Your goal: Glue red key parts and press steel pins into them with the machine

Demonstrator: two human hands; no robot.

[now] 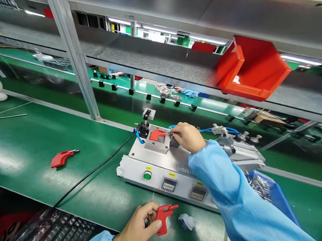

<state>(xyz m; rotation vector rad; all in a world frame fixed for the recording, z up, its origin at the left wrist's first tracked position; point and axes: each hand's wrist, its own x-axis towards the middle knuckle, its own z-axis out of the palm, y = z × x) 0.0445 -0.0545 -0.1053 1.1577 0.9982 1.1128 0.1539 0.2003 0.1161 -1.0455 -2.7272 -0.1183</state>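
Note:
My left hand (139, 226) is closed around a small red plastic part (163, 216) near the front edge of the green belt. Farther back, my right hand (187, 136), in a light blue sleeve, is pinched on a small metal pin at the fixture (157, 142) on top of a grey press machine (164, 170). Another red plastic part (157, 135) sits in that fixture, right beside my fingertips. A third red part (61, 158) with a metal pin lies loose on the belt to the left.
A blue bin of metal pins (264, 187) stands right of the machine. A small white bottle (186, 221) lies by my left hand. A black cable (94, 171) crosses the belt. A red bin (252, 67) hangs on the shelf above. Another person's blue sleeve (189, 92) shows across the line.

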